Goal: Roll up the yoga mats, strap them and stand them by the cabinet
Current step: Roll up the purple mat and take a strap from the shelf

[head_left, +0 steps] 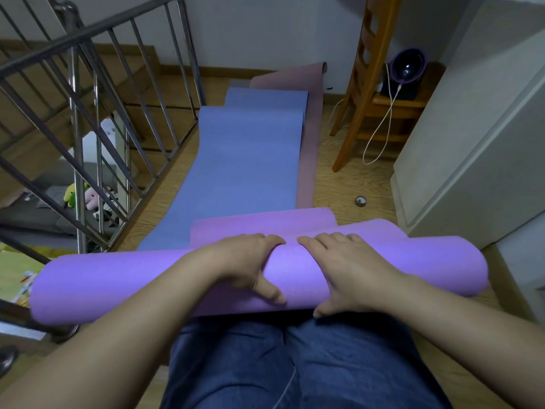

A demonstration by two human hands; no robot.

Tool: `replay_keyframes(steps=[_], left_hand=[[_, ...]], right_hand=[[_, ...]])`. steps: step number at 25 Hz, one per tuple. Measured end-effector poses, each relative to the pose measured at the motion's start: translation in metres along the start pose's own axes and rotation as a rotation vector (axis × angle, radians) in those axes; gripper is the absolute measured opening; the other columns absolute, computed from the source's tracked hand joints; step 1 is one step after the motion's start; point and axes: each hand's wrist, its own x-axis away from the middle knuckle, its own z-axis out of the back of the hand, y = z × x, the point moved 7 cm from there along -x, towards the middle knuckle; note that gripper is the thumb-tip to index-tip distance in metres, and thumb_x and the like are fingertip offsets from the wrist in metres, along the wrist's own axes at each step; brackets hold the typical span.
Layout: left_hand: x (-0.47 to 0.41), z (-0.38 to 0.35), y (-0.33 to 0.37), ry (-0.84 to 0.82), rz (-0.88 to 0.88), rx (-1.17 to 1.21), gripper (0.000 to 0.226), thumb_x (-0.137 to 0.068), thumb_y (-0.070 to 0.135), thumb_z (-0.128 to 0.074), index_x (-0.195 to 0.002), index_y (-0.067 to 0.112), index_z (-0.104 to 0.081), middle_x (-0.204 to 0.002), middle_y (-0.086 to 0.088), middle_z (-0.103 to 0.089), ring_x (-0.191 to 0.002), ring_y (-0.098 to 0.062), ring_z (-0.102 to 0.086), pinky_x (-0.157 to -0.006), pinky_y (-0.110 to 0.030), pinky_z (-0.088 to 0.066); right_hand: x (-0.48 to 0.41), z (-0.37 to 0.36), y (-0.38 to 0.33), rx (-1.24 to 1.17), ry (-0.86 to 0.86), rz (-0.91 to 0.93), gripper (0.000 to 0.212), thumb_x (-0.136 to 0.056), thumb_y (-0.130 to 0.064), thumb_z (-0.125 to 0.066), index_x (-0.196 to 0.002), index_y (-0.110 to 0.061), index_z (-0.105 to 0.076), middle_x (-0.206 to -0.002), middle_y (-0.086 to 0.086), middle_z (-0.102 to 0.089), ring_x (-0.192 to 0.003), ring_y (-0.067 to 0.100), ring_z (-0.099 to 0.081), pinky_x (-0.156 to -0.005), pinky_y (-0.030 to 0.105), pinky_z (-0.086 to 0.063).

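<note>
Across the knees, near, the purple mat (118,278) is a thick foam roll with its long axis left-right and its loose tail running far. Left hand (247,261) and right hand (348,270) grip its middle, fingers curled over top, thumbs on the near face. Blue mat (247,160) lies flat, lengthwise toward far, over pink mat (309,143) on wood floor (354,178). Pale cabinet (472,143) right, metal railing (88,113) left.

The rolled mat (118,284) lies crosswise just before the knees, with the left hand (244,261) and right hand (348,270) side by side on its middle. Beyond it, the top mat (244,160) lies on the bottom mat (308,160) (both running toward the far wall). The railing (97,119) stands left, the chair (362,84) and cabinet (472,143) right, and a tape roll (360,201) sits on the floor (354,178) between the mats and cabinet.
</note>
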Motion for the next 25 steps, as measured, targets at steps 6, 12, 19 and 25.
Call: replay_keyframes(steps=[6, 12, 19, 25], left_hand=[[0.015, -0.009, 0.008, 0.281, 0.102, -0.377, 0.109, -0.068, 0.064, -0.066, -0.149, 0.030, -0.002, -0.145, -0.002, -0.031, -0.130, -0.029, -0.037, -0.109, -0.052, -0.026], [0.030, 0.044, 0.003, 0.315, 0.010, -0.200, 0.098, -0.062, 0.066, -0.069, -0.141, 0.037, -0.019, -0.127, 0.001, -0.050, -0.114, -0.025, -0.053, -0.090, -0.039, -0.046], [0.043, 0.020, 0.023, 0.073, -0.095, -0.084, 0.091, -0.057, 0.063, -0.077, -0.132, 0.037, -0.033, -0.123, 0.002, -0.057, -0.109, -0.022, -0.056, -0.090, -0.036, -0.048], [0.022, -0.011, 0.019, -0.144, -0.025, -0.015, 0.091, -0.061, 0.061, -0.078, -0.136, 0.037, -0.031, -0.127, 0.002, -0.057, -0.110, -0.024, -0.056, -0.094, -0.036, -0.046]], right_hand=[[-0.034, 0.005, 0.016, -0.156, -0.210, 0.031, 0.107, -0.053, -0.063, -0.081, -0.139, -0.022, -0.031, -0.129, 0.004, -0.054, -0.113, 0.026, -0.053, -0.093, 0.038, -0.046], [-0.038, 0.063, 0.018, -0.230, -0.303, 0.060, 0.086, -0.056, -0.056, -0.083, -0.128, -0.031, -0.044, -0.118, -0.008, -0.057, -0.105, 0.016, -0.055, -0.090, 0.033, -0.049], [-0.002, 0.040, 0.001, -0.275, -0.493, 0.081, 0.076, -0.060, -0.055, -0.083, -0.124, -0.032, -0.048, -0.119, -0.012, -0.058, -0.106, 0.012, -0.056, -0.097, 0.031, -0.046], [0.013, 0.015, 0.003, -0.300, -0.393, 0.028, 0.100, -0.063, -0.056, -0.080, -0.144, -0.030, -0.027, -0.138, -0.005, -0.048, -0.121, 0.016, -0.048, -0.103, 0.033, -0.040]])
